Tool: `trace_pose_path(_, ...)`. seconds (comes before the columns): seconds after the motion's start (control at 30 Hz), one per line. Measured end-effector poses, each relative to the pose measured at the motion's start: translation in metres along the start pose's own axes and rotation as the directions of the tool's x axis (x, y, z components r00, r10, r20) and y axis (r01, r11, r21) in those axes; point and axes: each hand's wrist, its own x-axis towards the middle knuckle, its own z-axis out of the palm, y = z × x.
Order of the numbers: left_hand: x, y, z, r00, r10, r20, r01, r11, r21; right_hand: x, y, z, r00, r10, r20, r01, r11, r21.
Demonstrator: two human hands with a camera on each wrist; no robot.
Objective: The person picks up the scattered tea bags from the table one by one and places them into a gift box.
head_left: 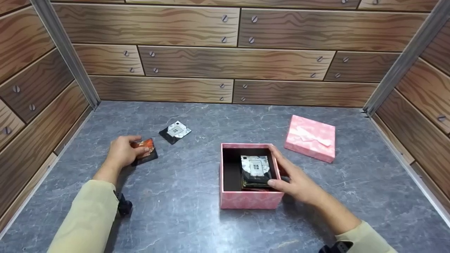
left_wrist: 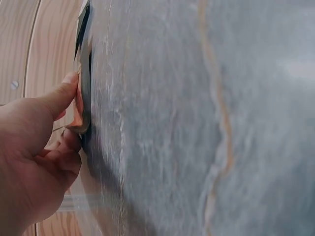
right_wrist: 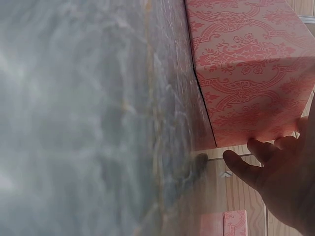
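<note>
At the left of the head view, my left hand [head_left: 123, 151] pinches a small flat orange-and-black packet [head_left: 150, 157] near the tabletop. Thumb and fingers meet at the packet's edge [left_wrist: 81, 105] in the left wrist view. A white-and-black packet [head_left: 177, 129] lies just beyond it. My right hand [head_left: 299, 184] holds the right side of an uncovered pink box [head_left: 246, 200], its thumb over the near right rim. Patterned box walls [right_wrist: 246, 64] and the outer fingers against them fill the right wrist view's upper right. Inside the box, a stack of packets [head_left: 256, 168] sits toward the right.
A pink lid [head_left: 311, 137] with a bow lies behind and right of the box. Grey marbled tabletop [head_left: 175, 218] extends around everything. Wood-patterned panels [head_left: 197, 63] wall in the back and both sides.
</note>
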Motion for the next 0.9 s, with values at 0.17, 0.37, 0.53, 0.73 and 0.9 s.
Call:
trace_pose_path(0.17,-0.002,0.000,0.000,1.000,0.001,-0.015,-0.002,1.000,-0.025,0.000,0.002,0.000,1.000,0.019,0.009,-0.019,1.000,0.003)
trace_pose_path(0.37,-0.005,0.004,-0.005,0.999,-0.014,-0.029,0.013,0.998,-0.056,0.003,0.004,0.000,0.999,0.030,0.015,-0.030,1.000,-0.001)
trace_pose_path(0.53,-0.007,0.013,-0.011,1.000,-0.009,-0.025,0.007,0.996,-0.093,0.002,0.002,0.001,1.000,0.024,0.020,-0.024,1.000,0.009)
trace_pose_path(0.73,-0.009,0.040,-0.024,0.995,0.046,-0.085,-0.057,0.988,-0.140,0.001,0.000,0.000,1.000,0.012,0.015,-0.012,1.000,0.020)
trace_pose_path(0.9,-0.015,0.076,-0.030,0.983,0.120,-0.137,-0.145,0.972,-0.187,-0.001,0.000,-0.001,1.000,0.002,0.013,-0.003,0.999,0.039)
